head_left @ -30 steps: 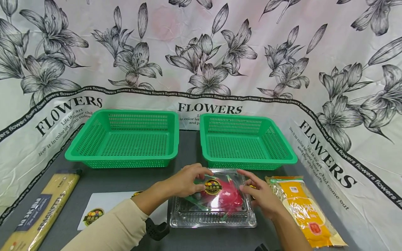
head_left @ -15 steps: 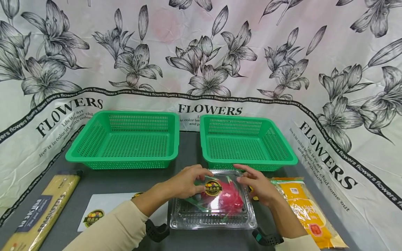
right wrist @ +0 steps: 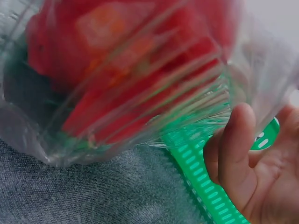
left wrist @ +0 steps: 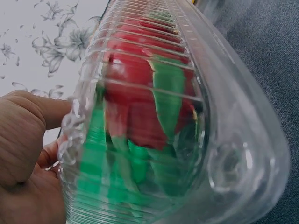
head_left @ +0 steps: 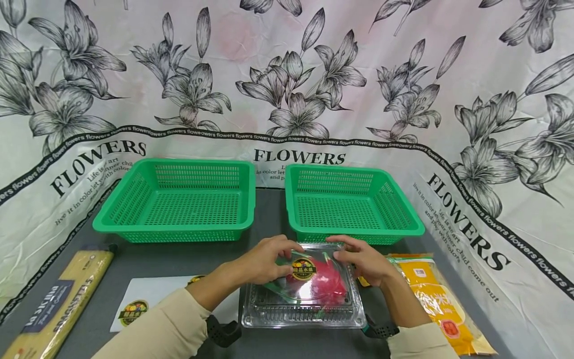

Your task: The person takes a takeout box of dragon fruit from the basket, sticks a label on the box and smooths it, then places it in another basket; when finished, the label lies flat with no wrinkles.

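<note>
A clear plastic fruit box (head_left: 305,318) with a hinged-style lid sits on the grey table in front of me. Inside lies a red dragon fruit (head_left: 329,279) with green tips; a round black-and-gold label (head_left: 304,269) is on the lid. My left hand (head_left: 269,259) rests on the lid's left part, fingers bent, thumb beside the label. In the left wrist view its thumb (left wrist: 55,112) touches the ridged plastic. My right hand (head_left: 365,260) is at the box's far right corner, index finger stretched along the far edge and thumb over the lid.
Two green plastic baskets (head_left: 179,230) (head_left: 358,232) stand at the back. A spaghetti pack (head_left: 63,299) lies at the left, a yellow-and-clear food bag (head_left: 430,294) at the right. A white sheet with round labels (head_left: 157,294) lies partly under my left arm.
My right hand has moved from the box's right side toward its far edge and a little left. The left hand and the box have stayed in place.
</note>
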`<state>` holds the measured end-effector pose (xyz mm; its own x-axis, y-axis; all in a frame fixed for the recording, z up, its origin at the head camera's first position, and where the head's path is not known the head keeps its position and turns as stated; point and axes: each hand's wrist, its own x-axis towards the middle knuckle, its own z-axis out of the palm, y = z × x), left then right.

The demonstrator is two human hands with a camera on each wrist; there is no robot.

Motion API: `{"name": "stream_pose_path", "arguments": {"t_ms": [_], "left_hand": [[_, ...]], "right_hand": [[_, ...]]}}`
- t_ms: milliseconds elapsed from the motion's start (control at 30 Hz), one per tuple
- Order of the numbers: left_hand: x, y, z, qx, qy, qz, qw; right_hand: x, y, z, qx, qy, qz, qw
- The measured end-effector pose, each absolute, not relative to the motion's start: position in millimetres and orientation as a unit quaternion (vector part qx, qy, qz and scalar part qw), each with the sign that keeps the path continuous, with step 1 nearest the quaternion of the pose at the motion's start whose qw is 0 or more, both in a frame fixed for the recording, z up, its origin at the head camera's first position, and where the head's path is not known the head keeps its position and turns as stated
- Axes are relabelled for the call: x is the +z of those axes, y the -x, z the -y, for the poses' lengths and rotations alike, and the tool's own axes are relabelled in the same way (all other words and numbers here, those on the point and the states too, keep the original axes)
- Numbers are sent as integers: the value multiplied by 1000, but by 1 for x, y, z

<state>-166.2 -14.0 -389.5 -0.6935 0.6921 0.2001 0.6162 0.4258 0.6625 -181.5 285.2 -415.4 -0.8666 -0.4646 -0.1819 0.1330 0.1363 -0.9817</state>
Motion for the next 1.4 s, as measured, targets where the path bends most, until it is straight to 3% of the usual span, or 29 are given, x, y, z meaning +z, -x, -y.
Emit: {"name": "stream_pose_path", "arguments": {"t_ms": [367, 733, 1400], "left_hand": [[-392, 165, 22, 406, -383, -829, 31], [-383, 165, 48, 462, -366, -806, -54], [-361, 163, 118, 518, -290, -799, -98]], "right_hand": [[-419, 181, -280, -657, 123, -708, 229], [-419, 181, -278, -649, 120, -716, 229], [-410, 188, -282, -635, 109, -714, 274]]}}
